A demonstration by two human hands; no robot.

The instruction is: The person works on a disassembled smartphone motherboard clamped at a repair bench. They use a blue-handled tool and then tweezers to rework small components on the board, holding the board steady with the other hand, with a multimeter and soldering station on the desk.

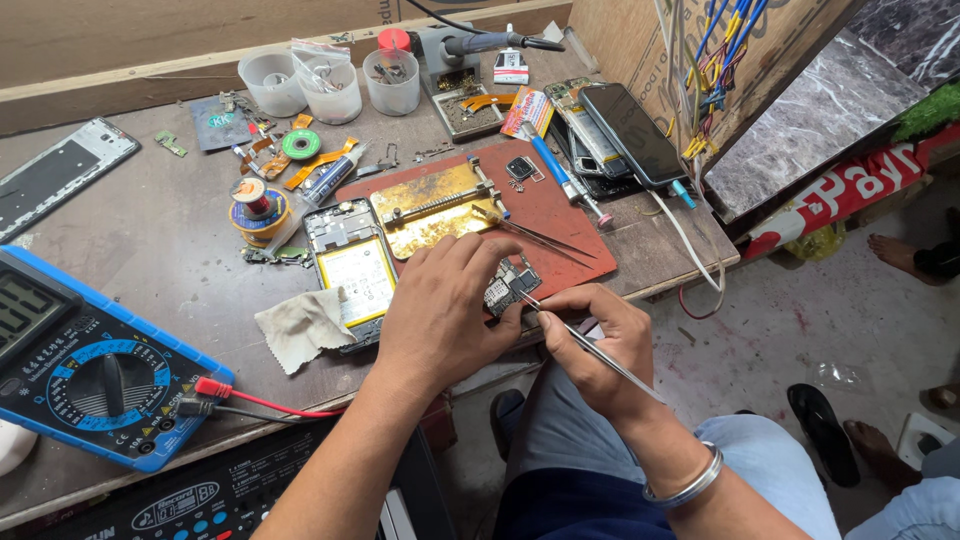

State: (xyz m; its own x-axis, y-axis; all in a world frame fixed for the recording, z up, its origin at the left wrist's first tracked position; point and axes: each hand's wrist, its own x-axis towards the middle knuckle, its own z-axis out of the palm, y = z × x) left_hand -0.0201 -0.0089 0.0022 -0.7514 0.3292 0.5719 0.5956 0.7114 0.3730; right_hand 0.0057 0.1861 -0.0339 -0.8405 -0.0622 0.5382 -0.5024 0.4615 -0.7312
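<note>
Under the left hand point(440, 315), small dark chip-studded circuit board point(512, 285).

Counts, head view:

- Hands: two, left hand point(440, 310) and right hand point(600, 345), both the wearer's.
- Tweezers: two, one pair point(590, 350) in the right hand, one pair point(545, 238) lying on the red mat point(560, 215).
- Circuit board point(510, 285): one, under the left fingers.
- Opened phone point(352, 265): one.
- Plastic cups: three, point(272, 82), point(335, 92), point(391, 82).
- Multimeter point(90, 365): one.
- Cloth point(305, 328): one.
- Wire spools: one copper point(255, 200), one green point(300, 145).
- Metal board holder point(435, 205): one.
- Feet on the floor at right: three visible, point(895, 252), point(870, 440), point(945, 398).
</note>
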